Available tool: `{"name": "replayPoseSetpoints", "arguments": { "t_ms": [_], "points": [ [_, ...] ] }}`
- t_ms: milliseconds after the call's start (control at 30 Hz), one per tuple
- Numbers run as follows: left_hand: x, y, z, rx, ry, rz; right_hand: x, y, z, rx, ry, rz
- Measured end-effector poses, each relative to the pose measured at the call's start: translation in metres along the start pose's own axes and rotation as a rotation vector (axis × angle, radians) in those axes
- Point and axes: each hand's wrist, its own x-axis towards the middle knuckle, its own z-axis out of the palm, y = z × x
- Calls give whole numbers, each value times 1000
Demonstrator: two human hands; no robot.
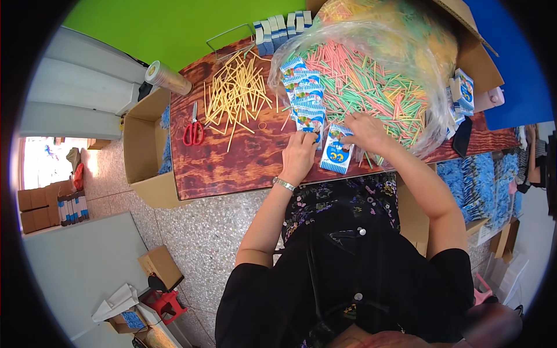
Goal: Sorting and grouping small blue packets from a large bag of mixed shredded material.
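Several blue-and-white printed packets lie overlapped in a row on the red-brown table. At the near end of this row my left hand is closed, its fingertips on the lowest packet. Just to the right, my right hand is closed on the upper right edge of another blue-and-white packet, which lies flat with its printed face up. Beyond my right hand spreads a large heap of pink, green and yellow thin sticks in a clear plastic bag. My right thumb is partly hidden.
Loose pale-yellow sticks lie left on the table, near red-handled scissors. A roll of clear film leans at the left edge above an open carton. Small packs stand at the back; more packets sit at right.
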Motion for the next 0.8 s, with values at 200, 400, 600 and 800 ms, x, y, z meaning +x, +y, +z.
{"name": "replayPoseSetpoints", "arguments": {
  "t_ms": [200, 400, 600, 800],
  "points": [
    [-1, 4, -3, -38, 34, 15, -2, 10, 1, -56, 48, -63],
    [19, 44, -16, -182, 144, 75, -26, 4, -29, 50, 365, -205],
    [28, 39, 2, -736, -268, -282, -32, -4, -51, 655, 244, -150],
    [33, 45, 3, -636, -301, -387, -31, 4, -50, 680, 302, -182]
  ]
}}
